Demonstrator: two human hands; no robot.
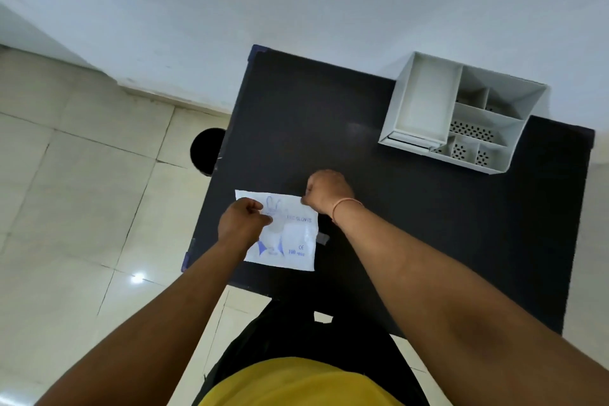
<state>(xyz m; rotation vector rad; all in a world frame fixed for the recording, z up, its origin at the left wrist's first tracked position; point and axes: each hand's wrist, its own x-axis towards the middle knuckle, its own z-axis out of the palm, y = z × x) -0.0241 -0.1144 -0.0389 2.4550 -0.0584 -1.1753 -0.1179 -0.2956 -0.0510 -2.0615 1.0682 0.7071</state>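
Observation:
A flat white plastic packet of gloves (290,241) with blue print lies near the left front of a black table (412,224). My left hand (242,222) pinches the packet at its upper left part, with the fingers curled over it. My right hand (326,191) is curled into a fist at the packet's upper right corner and pinches that corner. A thin orange band sits on my right wrist.
A white divided organiser (461,112) with several compartments stands at the table's far right. A small grey strip (323,237) lies just right of the packet. A black round bin (207,150) stands on the tiled floor left of the table. A white wall rises behind.

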